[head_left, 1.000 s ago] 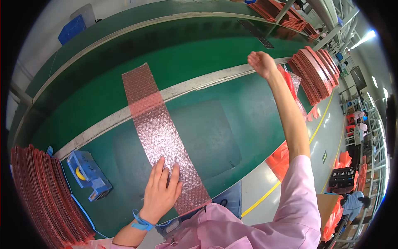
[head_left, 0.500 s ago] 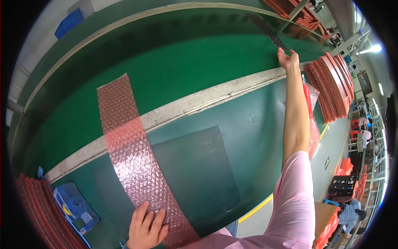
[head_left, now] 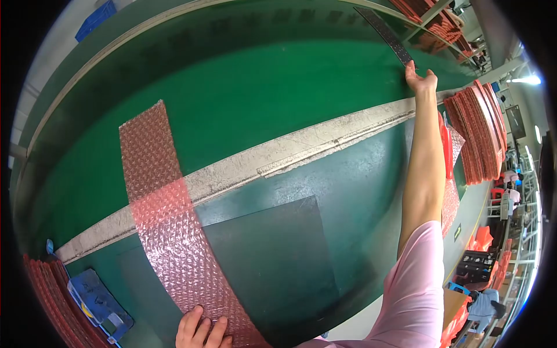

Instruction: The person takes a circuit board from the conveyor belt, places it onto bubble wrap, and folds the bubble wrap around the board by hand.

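A long strip of pink bubble wrap (head_left: 168,232) lies across the green bench and over the pale metal rail onto the green belt. My left hand (head_left: 202,330) rests on its near end, fingers spread and holding nothing. Far out to the right, my right hand (head_left: 421,80) reaches over the belt, its fingertips at the near end of a dark perforated strip (head_left: 384,35). Thumb and fingers are apart, and I cannot make out a grip on the strip.
A blue tape dispenser (head_left: 100,303) stands at the lower left beside a stack of red bubble sheets (head_left: 55,296). Another red stack (head_left: 477,133) is at the right, near loose pink wrap (head_left: 450,194). A blue bin (head_left: 94,20) sits at the upper left.
My right hand has moved out and right to the dark strip. My left hand is lower in view, still on the wrap. The view has shifted, and the wrap appears further left.
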Tool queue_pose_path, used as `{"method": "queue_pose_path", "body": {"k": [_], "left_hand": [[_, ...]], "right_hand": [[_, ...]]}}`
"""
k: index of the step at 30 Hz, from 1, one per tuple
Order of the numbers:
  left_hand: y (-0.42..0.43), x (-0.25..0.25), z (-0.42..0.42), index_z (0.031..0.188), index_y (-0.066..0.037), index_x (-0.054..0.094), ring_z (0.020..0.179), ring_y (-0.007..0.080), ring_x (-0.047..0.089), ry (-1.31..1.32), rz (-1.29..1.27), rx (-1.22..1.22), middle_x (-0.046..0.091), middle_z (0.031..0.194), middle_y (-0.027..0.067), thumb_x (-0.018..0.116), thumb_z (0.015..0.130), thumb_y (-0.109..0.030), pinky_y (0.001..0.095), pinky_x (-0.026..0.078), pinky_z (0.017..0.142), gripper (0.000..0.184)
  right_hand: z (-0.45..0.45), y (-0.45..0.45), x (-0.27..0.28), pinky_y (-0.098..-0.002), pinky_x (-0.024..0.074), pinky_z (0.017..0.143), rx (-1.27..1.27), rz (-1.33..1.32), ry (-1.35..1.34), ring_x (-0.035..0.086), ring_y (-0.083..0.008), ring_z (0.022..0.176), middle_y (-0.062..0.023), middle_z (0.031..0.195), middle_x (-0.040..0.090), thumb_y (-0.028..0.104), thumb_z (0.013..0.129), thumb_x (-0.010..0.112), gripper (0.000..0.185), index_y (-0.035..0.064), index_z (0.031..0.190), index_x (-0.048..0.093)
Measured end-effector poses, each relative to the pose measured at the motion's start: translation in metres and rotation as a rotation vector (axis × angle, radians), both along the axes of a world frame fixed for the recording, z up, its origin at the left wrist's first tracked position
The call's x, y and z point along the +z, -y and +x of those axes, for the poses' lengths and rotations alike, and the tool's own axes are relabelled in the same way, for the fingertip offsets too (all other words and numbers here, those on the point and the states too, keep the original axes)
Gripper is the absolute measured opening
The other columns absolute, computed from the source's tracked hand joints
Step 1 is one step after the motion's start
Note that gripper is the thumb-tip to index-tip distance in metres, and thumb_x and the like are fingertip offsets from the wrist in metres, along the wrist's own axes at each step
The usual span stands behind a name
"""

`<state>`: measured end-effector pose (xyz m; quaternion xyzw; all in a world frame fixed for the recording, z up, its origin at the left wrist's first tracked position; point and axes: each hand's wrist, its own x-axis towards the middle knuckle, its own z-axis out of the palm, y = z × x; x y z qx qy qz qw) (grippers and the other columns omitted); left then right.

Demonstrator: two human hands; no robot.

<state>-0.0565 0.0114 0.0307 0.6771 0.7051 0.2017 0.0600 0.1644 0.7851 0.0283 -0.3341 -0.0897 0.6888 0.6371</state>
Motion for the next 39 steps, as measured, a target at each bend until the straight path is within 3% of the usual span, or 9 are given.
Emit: {"method": "queue_pose_path", "body": {"k": [9,13,19,23,24,26,28,33,39], "left_hand": [[0.009,-0.006,0.004,0.13,-0.003,0.06,0.12,0.0457,0.056,0.037,-0.003,0.04,0.053,0.127,0.0179,0.069,0.088,-0.02,0.0533,0.049,0.098,0.046],[0.011,-0.014,0.005,0.13,-0.004,0.06,0.122,0.0463,0.054,0.094,0.107,0.028,0.054,0.126,0.0177,0.069,0.088,-0.02,0.0546,0.049,0.097,0.046],[-0.002,0.012,0.003,0.13,-0.003,0.059,0.113,0.0432,0.059,0.046,-0.04,0.045,0.056,0.12,0.0184,0.066,0.09,-0.021,0.0511,0.049,0.096,0.044],[0.04,-0.001,-0.004,0.127,-0.01,0.063,0.126,0.0415,0.05,0.107,-0.203,0.0,0.046,0.136,0.0128,0.064,0.088,-0.034,0.0529,0.049,0.093,0.046],[0.038,-0.002,-0.002,0.127,-0.01,0.063,0.126,0.0415,0.05,0.107,-0.21,0.009,0.046,0.136,0.0128,0.064,0.088,-0.034,0.0529,0.049,0.093,0.046],[0.027,-0.003,-0.002,0.127,-0.011,0.063,0.127,0.0409,0.049,0.04,-0.136,0.001,0.045,0.14,0.0116,0.063,0.089,-0.035,0.0521,0.05,0.092,0.046],[0.018,-0.004,-0.003,0.128,-0.012,0.063,0.127,0.0403,0.049,-0.025,-0.062,-0.019,0.043,0.144,0.0104,0.062,0.09,-0.037,0.0513,0.05,0.091,0.046],[0.018,-0.009,-0.003,0.129,-0.012,0.063,0.128,0.04,0.049,-0.022,-0.025,-0.021,0.041,0.147,0.0103,0.061,0.091,-0.037,0.0512,0.05,0.092,0.046],[0.011,-0.011,-0.001,0.13,-0.01,0.063,0.128,0.0401,0.049,-0.033,0.01,-0.018,0.039,0.149,0.0104,0.058,0.094,-0.037,0.0517,0.05,0.092,0.045]], "right_hand": [[-0.024,0.002,0.002,-0.0394,0.0559,0.082,0.02,-0.049,-0.011,0.062,-0.0331,0.1,-0.0251,0.119,0.056,0.036,0.1,0.044,0.053,-0.01,0.125,0.043],[-0.022,0.003,0.001,-0.0389,0.0547,0.086,0.069,0.181,1.348,0.062,-0.0304,0.102,-0.0221,0.115,0.063,0.046,0.097,0.046,0.058,-0.0065,0.12,0.055],[-0.011,-0.053,-0.031,-0.0349,0.0545,0.08,0.052,0.255,1.904,0.064,-0.0284,0.091,-0.0196,0.109,0.068,0.051,0.092,0.055,0.058,-0.0031,0.11,0.068],[-0.016,-0.08,-0.034,-0.032,0.055,0.072,-0.002,0.145,2.321,0.064,-0.028,0.077,-0.0201,0.109,0.068,0.05,0.09,0.062,0.056,-0.0021,0.111,0.07],[-0.013,-0.098,-0.023,-0.032,0.055,0.072,0.012,0.151,2.319,0.064,-0.028,0.077,-0.0201,0.109,0.068,0.05,0.09,0.062,0.056,-0.0021,0.111,0.07],[-0.012,-0.136,0.029,-0.0324,0.0551,0.068,0.845,-0.196,1.93,0.064,-0.0264,0.073,-0.0188,0.107,0.069,0.051,0.089,0.065,0.056,-0.0008,0.111,0.07],[-0.008,-0.158,0.057,-0.0328,0.0552,0.064,1.528,-0.515,1.322,0.064,-0.0248,0.069,-0.0174,0.104,0.07,0.052,0.087,0.068,0.056,0.0006,0.11,0.071],[-0.001,-0.12,0.048,-0.0302,0.0553,0.064,1.373,-0.411,1.155,0.064,-0.0226,0.069,-0.0156,0.101,0.069,0.044,0.089,0.066,0.048,0.001,0.111,0.068],[-0.047,0.004,0.054,-0.0265,0.0555,0.063,1.147,-0.215,0.925,0.065,-0.0194,0.07,-0.0128,0.097,0.068,0.032,0.092,0.064,0.035,0.0015,0.111,0.064]]}}
